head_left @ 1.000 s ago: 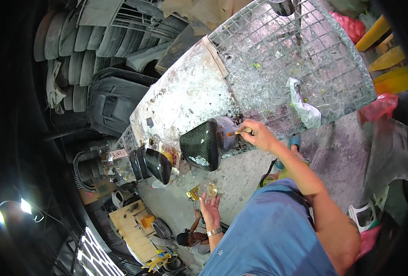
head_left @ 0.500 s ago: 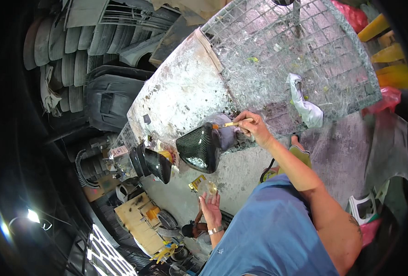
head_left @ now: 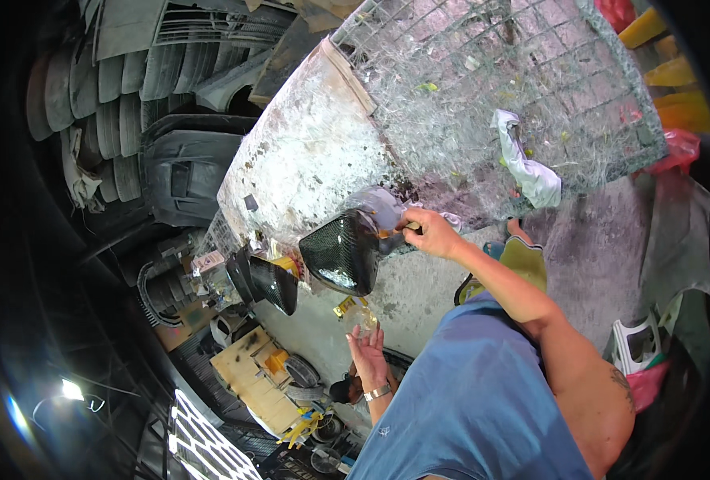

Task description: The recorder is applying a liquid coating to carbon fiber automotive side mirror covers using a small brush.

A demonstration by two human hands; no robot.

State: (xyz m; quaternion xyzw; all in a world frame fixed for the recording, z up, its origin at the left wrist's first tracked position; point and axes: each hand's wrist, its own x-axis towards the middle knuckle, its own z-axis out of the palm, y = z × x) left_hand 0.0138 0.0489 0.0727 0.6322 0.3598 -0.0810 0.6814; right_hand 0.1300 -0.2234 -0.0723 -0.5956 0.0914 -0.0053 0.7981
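A glossy black carbon-fibre shell [head_left: 339, 254] sits at the table's near edge, with a smooth grey rounded piece [head_left: 381, 205] against its far side. My right hand [head_left: 435, 233] pinches a brush [head_left: 411, 226] by its handle. The orange-tinted brush end is at the shell's right edge, mostly hidden behind the hand. Lower down, my left hand [head_left: 369, 357] is raised with a clear cup [head_left: 361, 317] at its fingertips; something pale yellow shows in it. Left of the large shell is a smaller black carbon-fibre piece [head_left: 273, 286].
The table [head_left: 291, 152] has a stained white sheet and a wire-mesh part strewn with fibre strands. A crumpled white cloth [head_left: 531, 172] lies on the mesh. Dark panels [head_left: 187, 168] stand stacked at left. A white plastic stool [head_left: 637, 344] is at right; another person [head_left: 345, 390] is below, beyond my left hand.
My right hand with the brush has moved slightly down and left, its wrist turning along the shell's right edge. The cup is a little higher, closer to the shell. The whole view has shifted slightly.
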